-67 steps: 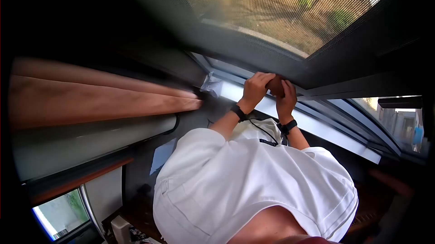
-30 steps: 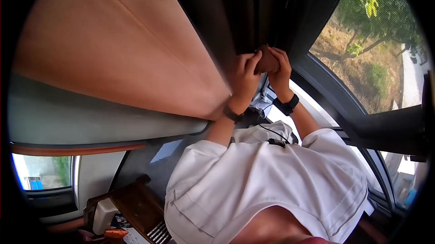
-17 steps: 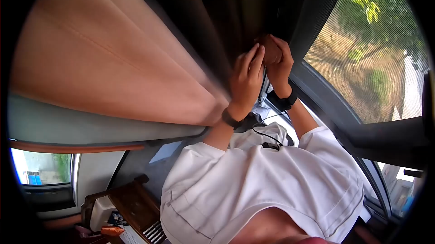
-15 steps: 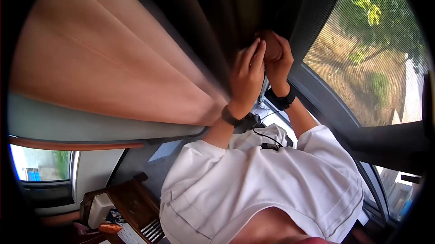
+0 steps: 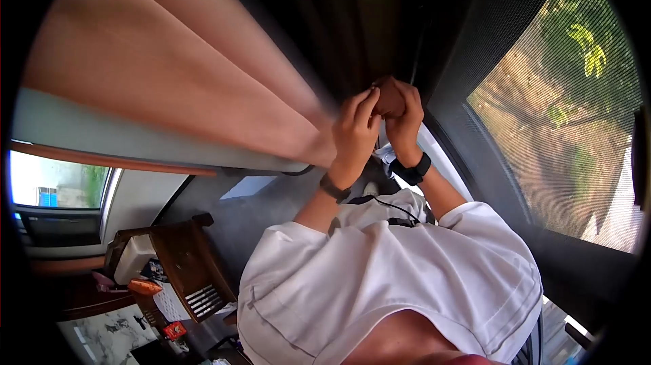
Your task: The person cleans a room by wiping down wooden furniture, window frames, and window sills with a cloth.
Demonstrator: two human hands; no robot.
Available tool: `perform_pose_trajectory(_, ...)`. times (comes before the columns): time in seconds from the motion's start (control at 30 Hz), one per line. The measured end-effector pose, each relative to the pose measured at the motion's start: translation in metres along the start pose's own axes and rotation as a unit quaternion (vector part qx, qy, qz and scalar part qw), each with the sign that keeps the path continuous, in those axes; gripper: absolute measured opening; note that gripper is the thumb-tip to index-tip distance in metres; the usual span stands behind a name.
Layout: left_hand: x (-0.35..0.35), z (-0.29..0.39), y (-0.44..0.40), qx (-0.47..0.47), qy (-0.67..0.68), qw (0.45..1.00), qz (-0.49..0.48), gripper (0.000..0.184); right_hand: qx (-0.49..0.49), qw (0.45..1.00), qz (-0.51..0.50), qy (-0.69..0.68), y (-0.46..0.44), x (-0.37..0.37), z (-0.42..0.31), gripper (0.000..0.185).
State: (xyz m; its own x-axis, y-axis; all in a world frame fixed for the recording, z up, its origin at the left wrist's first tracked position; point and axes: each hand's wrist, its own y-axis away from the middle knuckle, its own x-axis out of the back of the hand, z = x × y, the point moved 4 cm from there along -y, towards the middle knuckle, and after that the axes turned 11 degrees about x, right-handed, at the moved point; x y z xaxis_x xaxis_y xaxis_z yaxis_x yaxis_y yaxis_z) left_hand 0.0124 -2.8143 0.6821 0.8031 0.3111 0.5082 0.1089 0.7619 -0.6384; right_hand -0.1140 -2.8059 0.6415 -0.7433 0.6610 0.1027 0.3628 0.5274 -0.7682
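Observation:
My left hand (image 5: 354, 127) and my right hand (image 5: 406, 123) are raised close together in front of me. Between them is a reddish-brown, folded-looking piece of fabric (image 5: 389, 98). Fingers of both hands curl round its sides. Whether it belongs to the peach curtain (image 5: 169, 60), which hangs right beside my left hand, I cannot tell, because the folds behind are in deep shadow. A dark band sits on each wrist.
To the right is a window with a mesh screen (image 5: 563, 107) in a dark frame (image 5: 488, 155). Lower left stand a wooden chair (image 5: 186, 263) and a marble-patterned table (image 5: 108, 334) with small items. A second window (image 5: 61, 175) lies farther left.
Both hands have come down and slightly left in view, still holding the brown fabric. The view has shifted, showing more of the table at lower left.

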Motion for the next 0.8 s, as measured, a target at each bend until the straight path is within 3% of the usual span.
perform_pose_trajectory(0.3,0.025,0.043,-0.049,-0.046,0.081,0.986,0.136,0.052,0.141,0.989,0.035,-0.002,-0.069,0.003,-0.036,0.059)
perform_pose_trajectory(0.53,-0.032,-0.029,0.025,0.073,0.055,0.996,-0.004,0.051,-0.029,0.996,-0.056,0.061,0.037,-0.006,0.043,0.042)
perform_pose_trajectory(0.63,-0.048,-0.068,0.064,0.153,0.017,0.984,-0.092,0.041,-0.125,0.975,-0.167,0.081,0.086,-0.009,0.072,0.032)
perform_pose_trajectory(0.67,-0.049,-0.082,0.077,0.186,0.006,0.975,-0.124,0.039,-0.117,0.968,-0.204,0.091,0.1,-0.01,0.073,0.026)
perform_pose_trajectory(0.8,-0.013,-0.124,0.125,0.252,-0.029,0.933,-0.255,0.029,-0.179,0.897,-0.402,0.036,0.152,-0.024,0.065,0.027)
